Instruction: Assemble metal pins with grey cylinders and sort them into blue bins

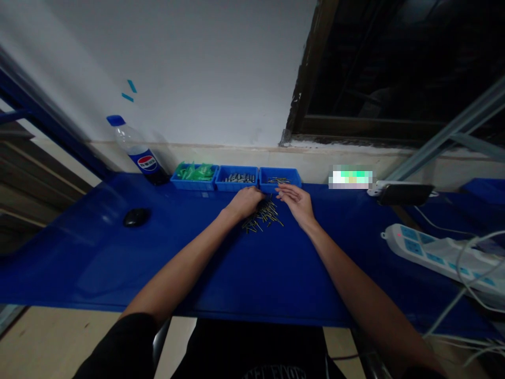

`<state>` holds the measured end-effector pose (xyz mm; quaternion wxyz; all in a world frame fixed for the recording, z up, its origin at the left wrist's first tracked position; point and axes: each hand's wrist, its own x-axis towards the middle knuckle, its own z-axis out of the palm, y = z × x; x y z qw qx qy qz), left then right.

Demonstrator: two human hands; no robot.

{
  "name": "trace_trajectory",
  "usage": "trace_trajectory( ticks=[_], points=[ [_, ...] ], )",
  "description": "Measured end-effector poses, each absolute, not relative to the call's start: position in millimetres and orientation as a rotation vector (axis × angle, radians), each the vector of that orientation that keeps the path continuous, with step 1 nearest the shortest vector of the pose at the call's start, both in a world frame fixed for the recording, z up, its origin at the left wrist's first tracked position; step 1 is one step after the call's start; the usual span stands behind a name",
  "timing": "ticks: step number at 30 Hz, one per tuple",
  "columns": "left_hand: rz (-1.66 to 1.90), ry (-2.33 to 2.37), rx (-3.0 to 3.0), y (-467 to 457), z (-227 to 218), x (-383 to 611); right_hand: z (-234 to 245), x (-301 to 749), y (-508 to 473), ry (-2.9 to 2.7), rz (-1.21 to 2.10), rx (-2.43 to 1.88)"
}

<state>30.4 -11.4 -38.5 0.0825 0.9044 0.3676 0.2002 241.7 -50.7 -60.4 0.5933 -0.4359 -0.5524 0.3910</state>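
Note:
A loose pile of thin, brass-coloured screw-like pins (265, 213) lies on the blue table between my hands. My left hand (248, 201) is closed at the pile's upper left, knuckles up. Its fingertips are hidden, so what it holds cannot be made out. On the other side, my right hand (296, 201) has its fingers stretched out and slightly apart, with nothing visible in them. It hovers just in front of the right blue bin (296, 180), which contains some similar thin pins (278, 180).
The middle blue bin (219, 185) holds small grey metal parts; the left one (176, 183) holds green plastic bags (197, 171). A Pepsi bottle (147, 162) and black mouse (136, 217) stand left. Rightward are a propped phone (405, 194) and a power strip (434, 255) with cables.

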Motion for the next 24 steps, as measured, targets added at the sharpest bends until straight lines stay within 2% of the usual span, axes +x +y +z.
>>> trace_trajectory(
  ticks=[3,10,17,24],
  points=[
    [0.486,1.057,2.764,-8.7,-39.8,24.5,-62.0,242.7,-51.9,-1.283,0.896,-1.033],
    [0.524,1.035,2.69,-9.7,-33.1,21.5,-64.5,243.7,-51.0,-1.266,0.897,-1.046],
    [0.818,0.859,2.312,-9.5,-22.8,31.1,-65.1,245.7,-51.3,-1.337,0.949,-1.064],
    [0.868,0.782,2.218,-14.3,-22.1,34.9,-64.1,243.0,-51.4,-1.322,1.09,-1.031]
  ],
)
